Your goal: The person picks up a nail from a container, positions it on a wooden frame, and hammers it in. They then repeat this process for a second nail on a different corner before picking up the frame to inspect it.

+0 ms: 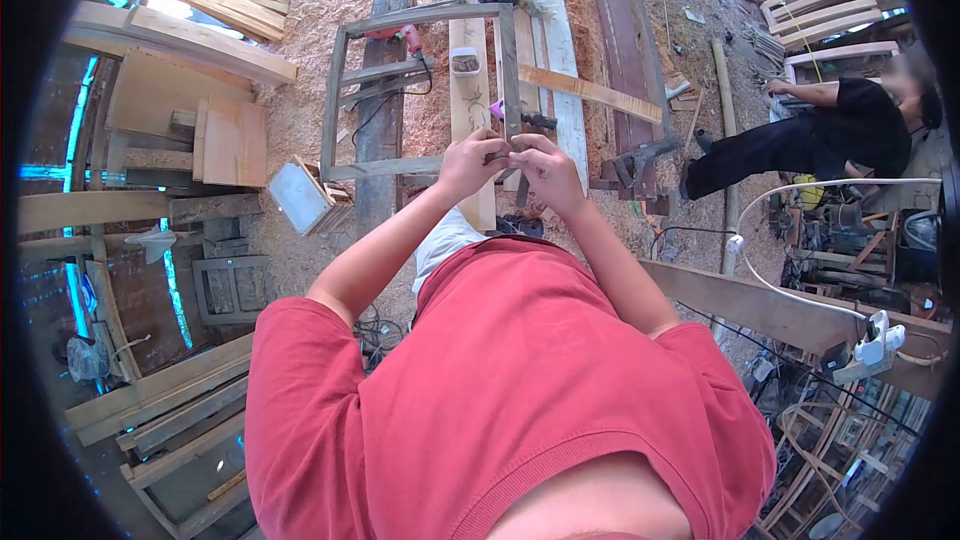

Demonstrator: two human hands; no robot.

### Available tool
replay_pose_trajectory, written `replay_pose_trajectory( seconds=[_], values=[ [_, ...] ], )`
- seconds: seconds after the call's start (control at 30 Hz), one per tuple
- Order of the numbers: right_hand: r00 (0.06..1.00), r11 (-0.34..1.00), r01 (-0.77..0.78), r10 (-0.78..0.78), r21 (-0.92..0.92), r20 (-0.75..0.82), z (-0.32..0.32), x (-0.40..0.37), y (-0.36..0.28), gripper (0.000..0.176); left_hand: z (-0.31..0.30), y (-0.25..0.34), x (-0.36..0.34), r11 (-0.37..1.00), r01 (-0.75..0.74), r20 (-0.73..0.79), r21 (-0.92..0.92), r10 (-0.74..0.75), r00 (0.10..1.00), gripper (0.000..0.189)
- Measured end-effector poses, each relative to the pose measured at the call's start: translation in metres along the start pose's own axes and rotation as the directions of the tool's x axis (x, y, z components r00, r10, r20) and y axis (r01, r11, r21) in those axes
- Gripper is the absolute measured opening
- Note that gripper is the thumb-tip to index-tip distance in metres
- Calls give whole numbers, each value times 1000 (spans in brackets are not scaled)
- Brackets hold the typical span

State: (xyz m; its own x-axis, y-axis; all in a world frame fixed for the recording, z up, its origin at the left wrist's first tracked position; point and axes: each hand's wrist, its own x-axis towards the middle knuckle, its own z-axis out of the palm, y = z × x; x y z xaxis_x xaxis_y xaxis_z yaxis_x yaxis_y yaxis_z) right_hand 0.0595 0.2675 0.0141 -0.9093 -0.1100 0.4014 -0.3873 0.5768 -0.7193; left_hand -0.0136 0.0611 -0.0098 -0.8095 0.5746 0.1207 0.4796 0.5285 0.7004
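Observation:
A grey, weathered wooden frame [340, 100] lies across the boards in front of me, its near right corner at my fingers. My left hand [473, 164] closes round that corner, covering the end of the near rail. Beside it, my right hand [548, 172] has its fingers bent and pinched against the same corner; anything small between them is hidden. Within the frame are a red power drill [411, 38] with a dark cord and a white plastic tub [465, 62] of small pieces. A purple item [497, 109] and a dark tool [540, 122] sit just beyond my fingers.
Long planks [560, 60] run away from me over wood shavings. A loose board [590, 93] crosses them at right. Another person [830, 130] in dark clothes is at far right. A white cable [790, 290] leads to a power strip [880, 338]. Stacked timber [190, 50] stands left.

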Motion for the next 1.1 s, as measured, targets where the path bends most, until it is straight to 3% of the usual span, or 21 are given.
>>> replay_pose_trajectory(
  seconds=[0.23,0.27,0.33,0.43,0.57,0.63,0.8,0.93,1.07,1.1],
  values=[
    [987,972,-142,153,185,-45,-2,-7,2,14,6,7,-6,985,-132,-135,109,146,980,12],
    [965,952,-221,245,211,-96,0,-10,7,16,6,7,-6,984,-131,-127,121,146,981,12],
    [886,889,-368,425,273,-187,11,-22,32,20,5,11,-6,981,-129,-110,142,145,983,12],
    [712,726,-665,687,174,-146,48,-63,108,29,6,11,-5,986,-116,-107,117,129,986,12],
    [606,608,-793,794,40,-46,101,-102,167,41,6,15,-4,988,-99,-80,117,109,991,11],
    [533,530,-844,846,-78,-15,127,-106,182,45,2,21,-1,986,-94,-68,141,104,992,10],
    [449,423,-858,893,-291,-28,167,-98,201,63,2,23,2,986,-99,-74,135,110,991,7],
    [424,390,-867,904,-310,-49,168,-87,210,59,3,22,2,990,-69,-75,127,79,994,6],
    [246,212,-944,963,-251,-110,169,-86,239,47,2,25,8,990,-61,-55,127,68,996,6],
    [267,241,-938,961,-248,-75,163,-87,244,48,2,24,8,991,-56,-47,124,62,997,6]
  ],
)
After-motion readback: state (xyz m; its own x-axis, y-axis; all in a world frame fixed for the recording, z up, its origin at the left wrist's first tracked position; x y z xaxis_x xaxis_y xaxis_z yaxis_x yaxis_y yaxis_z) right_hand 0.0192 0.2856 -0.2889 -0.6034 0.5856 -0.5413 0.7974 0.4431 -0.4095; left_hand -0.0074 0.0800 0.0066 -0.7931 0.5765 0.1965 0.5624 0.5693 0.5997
